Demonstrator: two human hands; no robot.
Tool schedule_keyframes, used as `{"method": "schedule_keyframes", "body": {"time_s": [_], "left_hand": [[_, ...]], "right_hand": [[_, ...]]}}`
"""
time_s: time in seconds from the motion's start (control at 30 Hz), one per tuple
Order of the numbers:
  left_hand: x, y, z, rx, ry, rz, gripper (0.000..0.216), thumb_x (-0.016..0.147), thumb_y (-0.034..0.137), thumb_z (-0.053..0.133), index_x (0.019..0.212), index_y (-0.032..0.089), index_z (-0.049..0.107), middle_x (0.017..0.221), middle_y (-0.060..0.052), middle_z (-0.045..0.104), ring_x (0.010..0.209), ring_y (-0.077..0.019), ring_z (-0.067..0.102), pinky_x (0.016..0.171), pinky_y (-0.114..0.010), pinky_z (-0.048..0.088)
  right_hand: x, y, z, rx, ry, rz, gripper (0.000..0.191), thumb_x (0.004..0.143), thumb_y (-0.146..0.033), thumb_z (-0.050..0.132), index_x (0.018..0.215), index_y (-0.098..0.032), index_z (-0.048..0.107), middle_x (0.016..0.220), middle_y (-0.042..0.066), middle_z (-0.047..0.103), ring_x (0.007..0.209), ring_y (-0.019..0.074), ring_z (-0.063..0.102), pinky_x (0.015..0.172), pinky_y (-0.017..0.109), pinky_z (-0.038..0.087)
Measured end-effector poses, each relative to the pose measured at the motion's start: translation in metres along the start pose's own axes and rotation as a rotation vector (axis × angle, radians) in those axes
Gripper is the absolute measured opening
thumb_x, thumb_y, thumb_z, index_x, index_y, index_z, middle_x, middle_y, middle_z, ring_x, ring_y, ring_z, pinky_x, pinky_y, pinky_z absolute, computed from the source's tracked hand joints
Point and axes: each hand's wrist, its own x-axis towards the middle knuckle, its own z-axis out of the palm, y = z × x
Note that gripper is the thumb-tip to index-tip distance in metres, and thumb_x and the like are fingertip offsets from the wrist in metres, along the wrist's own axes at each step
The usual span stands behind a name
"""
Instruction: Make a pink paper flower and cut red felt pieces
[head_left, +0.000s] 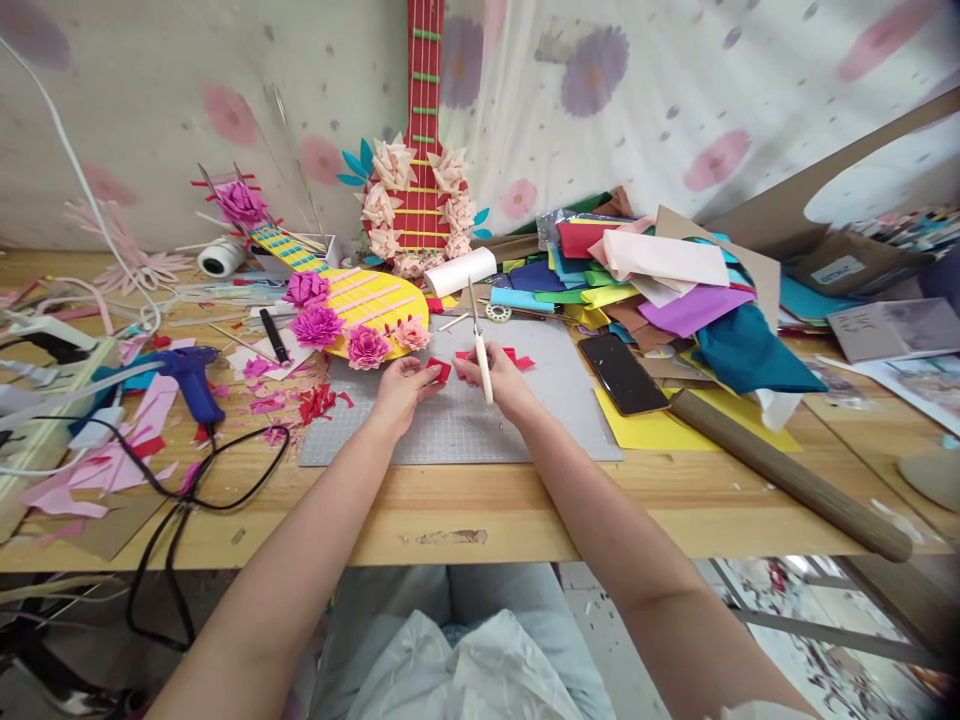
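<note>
My left hand point(403, 388) is closed in a pinch on a small red paper piece point(439, 370) over the grey cutting mat point(540, 420). My right hand point(501, 380) is closed round scissors point(480, 345) with a white handle, whose blades point up and away. The two hands nearly meet at the red piece. More red paper scraps point(519, 358) lie on the mat just beyond my right hand.
A yellow paper guitar with pink flowers point(352, 310) lies left of the mat, a red one point(420, 190) leans on the wall. A blue glue gun point(191, 378), black cable, phone point(622, 372), wooden rod point(787, 472) and a heap of coloured felt sheets point(660, 280) surround the mat.
</note>
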Motion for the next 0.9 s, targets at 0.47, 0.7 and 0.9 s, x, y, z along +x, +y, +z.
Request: {"method": "schedule_keyframes", "body": {"time_s": [0.47, 0.7, 0.9], "left_hand": [[-0.014, 0.013, 0.031, -0.455, 0.209, -0.142, 0.011, 0.077, 0.006, 0.060, 0.073, 0.015, 0.057, 0.061, 0.002, 0.062, 0.054, -0.0049, 0.058, 0.065, -0.019, 0.053], [-0.012, -0.001, 0.035, -0.451, 0.328, -0.102, 0.014, 0.078, 0.008, 0.058, 0.070, 0.017, 0.053, 0.062, 0.002, 0.059, 0.055, -0.0056, 0.057, 0.065, -0.018, 0.051], [-0.007, -0.008, 0.027, -0.471, 0.336, 0.041, 0.019, 0.077, 0.007, 0.058, 0.066, 0.018, 0.048, 0.066, 0.002, 0.060, 0.063, -0.0064, 0.060, 0.071, -0.020, 0.050]], "right_hand": [[-0.022, -0.028, -0.023, -0.266, -0.508, 0.063, 0.044, 0.074, -0.063, 0.054, 0.074, -0.021, 0.040, 0.064, -0.003, 0.045, 0.057, 0.0107, 0.046, 0.051, 0.024, 0.039], [-0.027, -0.032, -0.015, -0.335, -0.695, 0.036, 0.052, 0.073, -0.070, 0.046, 0.063, -0.020, 0.039, 0.053, -0.003, 0.042, 0.049, 0.0092, 0.042, 0.045, 0.023, 0.035], [-0.023, -0.025, 0.000, -0.324, -0.666, 0.071, 0.053, 0.073, -0.072, 0.045, 0.062, -0.020, 0.037, 0.051, -0.003, 0.043, 0.044, 0.0095, 0.043, 0.039, 0.023, 0.034]]}}
